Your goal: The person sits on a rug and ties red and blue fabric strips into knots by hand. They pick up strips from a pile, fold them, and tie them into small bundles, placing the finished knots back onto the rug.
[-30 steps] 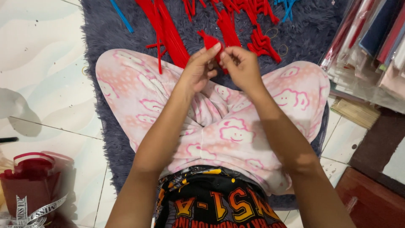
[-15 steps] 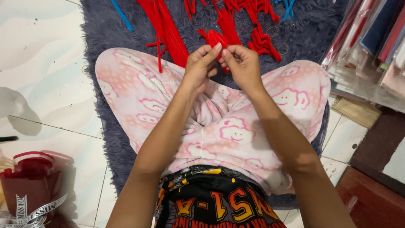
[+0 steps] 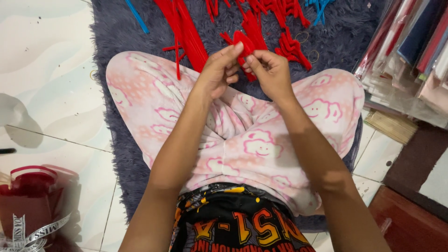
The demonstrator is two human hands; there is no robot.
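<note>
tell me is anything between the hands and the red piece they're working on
Nothing visible. The left hand and the right hand both already pinch the red piece directly, held up over the pink-trousered lap. The other red strips lie apart on the grey rug beyond it.

red pipe cleaners [image 3: 186, 32] crowd the purple rug [image 3: 116, 37] at twelve o'clock; plastic-wrapped packs [image 3: 410, 56] wall off two o'clock; open white tile [image 3: 46, 70] lies at nine to ten o'clock.

Fuzzy red pipe cleaners [image 3: 184, 32], shaggy grey rug [image 3: 116, 32], glossy white tiles [image 3: 46, 84]
</note>
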